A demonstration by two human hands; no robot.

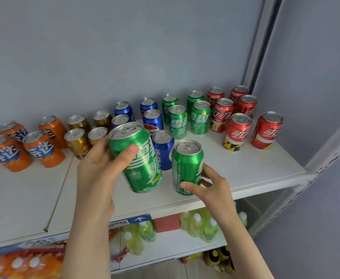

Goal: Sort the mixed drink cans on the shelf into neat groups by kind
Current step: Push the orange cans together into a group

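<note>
Two green aluminium drink cans are out of line w/ the green group [185, 113] at 1 o'clock on the white shelf [255, 168], so prob. both are headed there. Left hand [96, 168] is clamped round the bigger-looking tilted green can [137, 158], thumb across its front, wrist bent inward, can lifted off the board. Right hand [209, 188] grips the upright green can [187, 168] low at its base, fingers behind, thumb in front; can't tell if it touches the shelf. Blue cans [161, 146] stand just behind

White shelf [245, 178] carries upright cans in clusters, left to right: orange [42, 150], gold [77, 141], blue [163, 150], green [200, 117], red [237, 131]; one seam runs front-to-back at left.
</note>
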